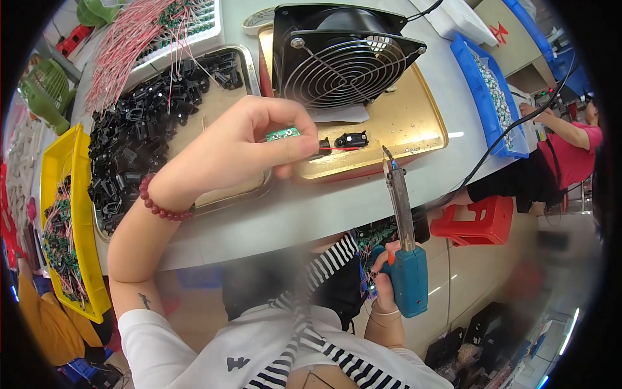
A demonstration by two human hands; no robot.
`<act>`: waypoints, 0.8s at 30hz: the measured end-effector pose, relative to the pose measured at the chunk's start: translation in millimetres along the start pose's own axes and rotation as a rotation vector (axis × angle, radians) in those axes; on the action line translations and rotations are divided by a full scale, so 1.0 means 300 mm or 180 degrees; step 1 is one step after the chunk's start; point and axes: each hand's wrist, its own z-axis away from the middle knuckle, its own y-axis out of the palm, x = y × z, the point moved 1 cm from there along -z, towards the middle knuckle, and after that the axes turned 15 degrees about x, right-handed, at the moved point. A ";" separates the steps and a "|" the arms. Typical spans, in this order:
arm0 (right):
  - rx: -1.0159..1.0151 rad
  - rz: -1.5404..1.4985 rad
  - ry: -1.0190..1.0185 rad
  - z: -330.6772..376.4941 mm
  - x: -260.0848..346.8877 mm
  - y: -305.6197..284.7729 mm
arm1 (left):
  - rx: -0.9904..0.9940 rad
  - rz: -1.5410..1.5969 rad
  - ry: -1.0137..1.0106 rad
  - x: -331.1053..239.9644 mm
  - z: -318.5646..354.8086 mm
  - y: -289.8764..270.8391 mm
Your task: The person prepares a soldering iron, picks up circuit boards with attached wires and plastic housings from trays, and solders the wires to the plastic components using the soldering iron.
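Left hand (243, 146) pinches a small green circuit board (283, 134) between thumb and fingertips, over the brass-coloured tray (414, 123); red wire (340, 148) runs to a black connector (352, 139). Right hand (387, 275) wraps the teal soldering gun (405, 259), tip just beside the connector. Black fan (343, 55) stands behind.

tray (414, 123): glossy brass-coloured metal | soldering gun (407, 272): matt teal plastic | black clips (139, 139): probably plastic
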 end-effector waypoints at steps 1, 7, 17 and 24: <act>-0.0002 0.0007 0.0004 -0.001 0.002 0.001 | -0.0064 -0.0043 -0.0271 -0.020 0.001 0.006; -0.0058 -0.0049 0.0035 -0.003 0.018 0.014 | -0.0047 0.0217 -0.0425 -0.007 0.005 -0.003; -0.0141 0.0026 -0.0031 0.002 0.015 0.012 | 0.0130 0.0688 -0.0136 -0.009 0.003 0.004; -0.0178 0.0021 -0.0029 0.012 0.006 0.010 | 0.0240 0.0780 0.0115 -0.042 0.018 0.029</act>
